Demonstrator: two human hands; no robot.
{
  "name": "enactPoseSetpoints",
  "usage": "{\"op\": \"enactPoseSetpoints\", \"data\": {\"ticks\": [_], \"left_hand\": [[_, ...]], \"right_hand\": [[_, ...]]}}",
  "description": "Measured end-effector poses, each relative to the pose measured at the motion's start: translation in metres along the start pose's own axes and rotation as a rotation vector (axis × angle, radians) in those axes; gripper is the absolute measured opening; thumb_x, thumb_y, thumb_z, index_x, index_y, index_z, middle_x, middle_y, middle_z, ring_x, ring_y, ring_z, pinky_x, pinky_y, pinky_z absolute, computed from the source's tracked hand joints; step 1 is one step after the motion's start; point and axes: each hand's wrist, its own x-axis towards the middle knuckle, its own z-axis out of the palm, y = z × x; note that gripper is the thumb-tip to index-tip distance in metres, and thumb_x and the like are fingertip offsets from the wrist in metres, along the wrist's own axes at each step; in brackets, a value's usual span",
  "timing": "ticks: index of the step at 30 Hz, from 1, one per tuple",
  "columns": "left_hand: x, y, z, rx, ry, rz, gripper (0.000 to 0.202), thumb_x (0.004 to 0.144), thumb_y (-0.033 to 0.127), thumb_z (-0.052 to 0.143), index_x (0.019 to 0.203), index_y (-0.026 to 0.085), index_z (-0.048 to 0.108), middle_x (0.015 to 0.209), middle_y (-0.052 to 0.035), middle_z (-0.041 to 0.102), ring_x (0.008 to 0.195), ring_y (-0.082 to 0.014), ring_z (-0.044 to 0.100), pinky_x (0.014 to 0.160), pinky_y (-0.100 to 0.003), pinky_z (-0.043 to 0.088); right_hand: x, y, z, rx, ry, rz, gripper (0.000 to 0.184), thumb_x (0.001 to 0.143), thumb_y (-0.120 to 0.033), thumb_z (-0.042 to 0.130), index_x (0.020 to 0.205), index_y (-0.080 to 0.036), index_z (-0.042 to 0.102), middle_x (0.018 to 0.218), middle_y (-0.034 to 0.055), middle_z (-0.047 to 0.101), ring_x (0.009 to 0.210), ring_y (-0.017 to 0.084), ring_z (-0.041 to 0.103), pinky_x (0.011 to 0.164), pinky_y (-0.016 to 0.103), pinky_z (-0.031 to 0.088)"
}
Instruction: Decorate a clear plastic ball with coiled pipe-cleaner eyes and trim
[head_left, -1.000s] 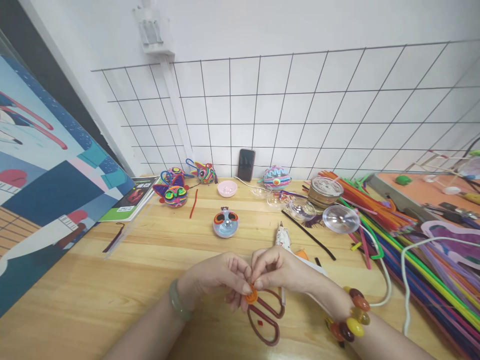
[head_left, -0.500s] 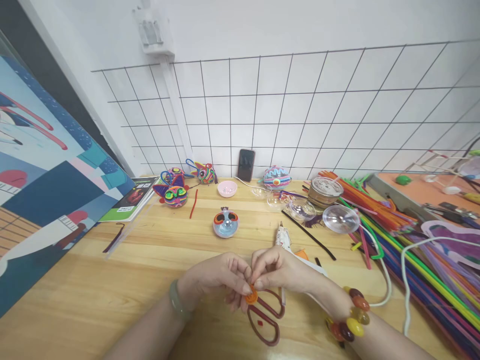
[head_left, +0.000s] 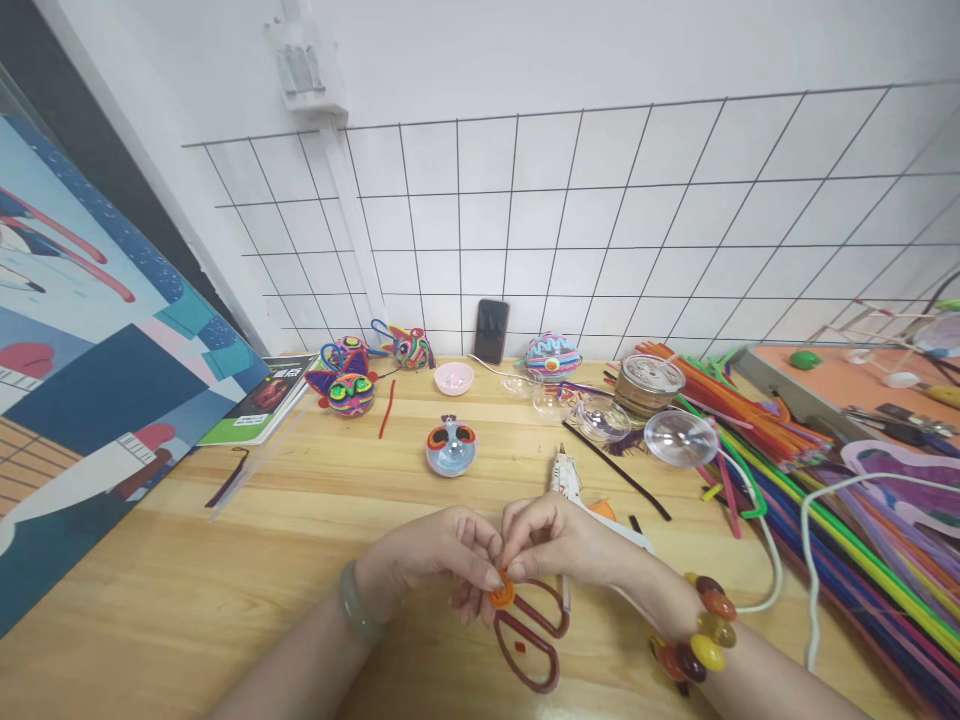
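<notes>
An orange pipe cleaner coil [head_left: 502, 592] is pinched between the fingertips of my left hand [head_left: 466, 565] and my right hand [head_left: 546, 540], which meet close together. Both hands are closed on it, and parts of the coil are hidden by fingers. Just under them lie scissors with dark red handles [head_left: 553, 672], their blades covered by the hands. Behind my right hand is a white glue gun [head_left: 566, 475] with an orange part. Farther back on the wooden table sits a clear ball with orange-and-black eyes [head_left: 452, 450].
Bundles of coloured pipe cleaners [head_left: 840, 560] fill the right side. Clear half-shells [head_left: 681, 438], a round tin [head_left: 649, 385], a pink bowl [head_left: 454, 378] and a phone [head_left: 491, 331] stand at the back. Decorated balls [head_left: 351, 393] and a magazine [head_left: 259, 400] lie at the left.
</notes>
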Motion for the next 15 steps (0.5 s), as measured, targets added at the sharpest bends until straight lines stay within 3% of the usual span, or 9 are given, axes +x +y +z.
{"op": "enactPoseSetpoints", "data": {"ticks": [15], "left_hand": [[0.0014,-0.0001,-0.0004,-0.004,-0.04,0.015,0.024,0.058,0.026,0.077,0.07,0.008,0.066,0.055,-0.0034,0.067,0.038,-0.0095,0.058,0.034,-0.014,0.039]], "right_hand": [[0.0004,-0.0001,0.0001,0.009,-0.004,-0.002,0.014,0.064,-0.026,0.08,0.073,-0.016,0.075,0.072,0.0006,0.064,0.066,0.008,0.058,0.062,0.02,0.046]]}}
